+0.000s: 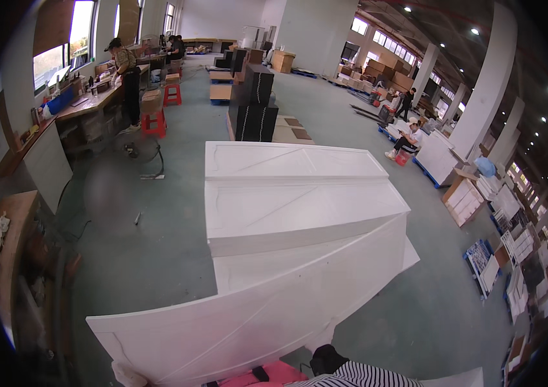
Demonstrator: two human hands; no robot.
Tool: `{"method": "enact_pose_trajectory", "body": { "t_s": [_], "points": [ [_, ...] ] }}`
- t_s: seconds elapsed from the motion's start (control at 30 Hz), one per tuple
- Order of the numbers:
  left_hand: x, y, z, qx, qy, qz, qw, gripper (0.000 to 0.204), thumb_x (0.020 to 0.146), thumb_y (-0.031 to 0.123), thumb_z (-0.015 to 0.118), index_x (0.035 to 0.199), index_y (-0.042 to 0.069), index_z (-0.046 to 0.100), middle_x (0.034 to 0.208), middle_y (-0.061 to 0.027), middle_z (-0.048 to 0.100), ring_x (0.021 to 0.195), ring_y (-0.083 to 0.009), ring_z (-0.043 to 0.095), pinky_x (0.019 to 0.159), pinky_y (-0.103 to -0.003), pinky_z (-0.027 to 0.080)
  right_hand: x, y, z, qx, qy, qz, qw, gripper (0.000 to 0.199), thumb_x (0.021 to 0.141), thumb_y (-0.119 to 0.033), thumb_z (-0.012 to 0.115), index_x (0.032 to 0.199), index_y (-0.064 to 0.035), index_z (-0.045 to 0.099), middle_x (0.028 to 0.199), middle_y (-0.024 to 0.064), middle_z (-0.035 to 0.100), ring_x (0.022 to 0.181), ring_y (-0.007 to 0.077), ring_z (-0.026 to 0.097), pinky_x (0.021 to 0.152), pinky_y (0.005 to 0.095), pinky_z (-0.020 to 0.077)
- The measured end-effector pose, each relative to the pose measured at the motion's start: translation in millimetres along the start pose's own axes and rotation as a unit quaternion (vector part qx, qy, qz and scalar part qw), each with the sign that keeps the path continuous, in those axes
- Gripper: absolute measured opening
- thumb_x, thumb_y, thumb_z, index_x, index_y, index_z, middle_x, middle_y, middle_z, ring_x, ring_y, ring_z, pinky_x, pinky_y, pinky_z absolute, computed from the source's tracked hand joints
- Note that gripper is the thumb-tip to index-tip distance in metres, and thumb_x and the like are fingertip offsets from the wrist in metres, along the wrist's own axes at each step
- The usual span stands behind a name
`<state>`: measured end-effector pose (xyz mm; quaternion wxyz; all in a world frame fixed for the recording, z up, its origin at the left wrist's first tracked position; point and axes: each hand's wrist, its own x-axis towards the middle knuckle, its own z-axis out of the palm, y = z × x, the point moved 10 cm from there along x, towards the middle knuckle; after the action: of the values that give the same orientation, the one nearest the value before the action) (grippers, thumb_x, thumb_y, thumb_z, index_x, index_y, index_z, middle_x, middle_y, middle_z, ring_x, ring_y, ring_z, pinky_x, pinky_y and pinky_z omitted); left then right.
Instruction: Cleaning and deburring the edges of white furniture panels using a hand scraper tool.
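Leaning edge-up across the near side of the white panel stack point(300, 193), one long white foam panel point(254, 316), likely propped for carrying; both hands hidden beneath it, grip undeterminable.

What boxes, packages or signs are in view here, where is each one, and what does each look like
White flat panels: stacked mid-floor, long pale slabs.
Tilted white panel: nearest, leaning across the foreground.
Black box stacks: behind the panels, tall dark blocks.
Brown cartons: far back, tan cubes.
Carton on red stool: left, beside the workbench, tan.
Flat white packs: right edge, in rows on the floor.
Hands: not in view.
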<state>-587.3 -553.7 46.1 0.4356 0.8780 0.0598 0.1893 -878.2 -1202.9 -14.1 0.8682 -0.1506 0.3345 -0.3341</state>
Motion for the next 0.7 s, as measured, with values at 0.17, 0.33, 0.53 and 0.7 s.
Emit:
{"method": "enact_pose_trajectory", "body": {
  "t_s": [0.17,0.33,0.53,0.7],
  "points": [
    [31.0,-107.1,-134.4,0.026,0.224,0.05,0.973,0.051,0.106,0.037,0.041,0.096,-0.008,0.062,0.085,-0.0194,0.064,0.078,-0.0274,0.06,0.072,-0.041,0.05,-17.5,107.3,102.1,-0.081,-0.064,0.026,0.994,0.09,0.092,-0.079,0.029,0.154,-0.015,0.037,0.158,0.0143,0.037,0.142,0.0417,0.035,0.115,0.0612,0.0292],
    [88.9,-98.4,-191.9,-0.06,0.27,-0.025,0.961,0.04,0.105,0.028,0.043,0.075,0.001,0.039,0.067,-0.007,0.034,0.064,-0.0187,0.035,0.059,-0.037,0.033,-37.1,199.8,225.1,-0.025,-0.176,0.076,0.981,0.086,0.094,-0.076,0.032,0.154,-0.0148,0.038,0.156,0.0143,0.039,0.141,0.0383,0.038,0.114,0.0575,0.0321],
    [113.3,-182.5,-265.9,-0.066,0.305,-0.131,0.941,0.039,0.105,0.026,0.043,0.075,0.002,0.041,0.067,-0.0001,0.035,0.066,-0.0116,0.035,0.059,-0.033,0.033,-4.6,357.0,318.3,-0.149,-0.231,0.132,0.953,0.074,0.099,-0.067,0.037,0.145,-0.0092,0.047,0.143,0.0128,0.052,0.131,0.0345,0.049,0.108,0.0499,0.0426],
    [153.2,-236.1,-296.8,-0.029,0.341,-0.247,0.907,0.036,0.102,0.025,0.048,0.079,-0.002,0.054,0.07,-0.0035,0.052,0.068,-0.0127,0.047,0.062,-0.033,0.041,32.7,515.1,402.6,-0.12,-0.302,0.242,0.914,0.07,0.1,-0.062,0.044,0.143,-0.0067,0.048,0.141,0.0138,0.054,0.126,0.0347,0.053,0.105,0.05,0.0458]
  ]
}}
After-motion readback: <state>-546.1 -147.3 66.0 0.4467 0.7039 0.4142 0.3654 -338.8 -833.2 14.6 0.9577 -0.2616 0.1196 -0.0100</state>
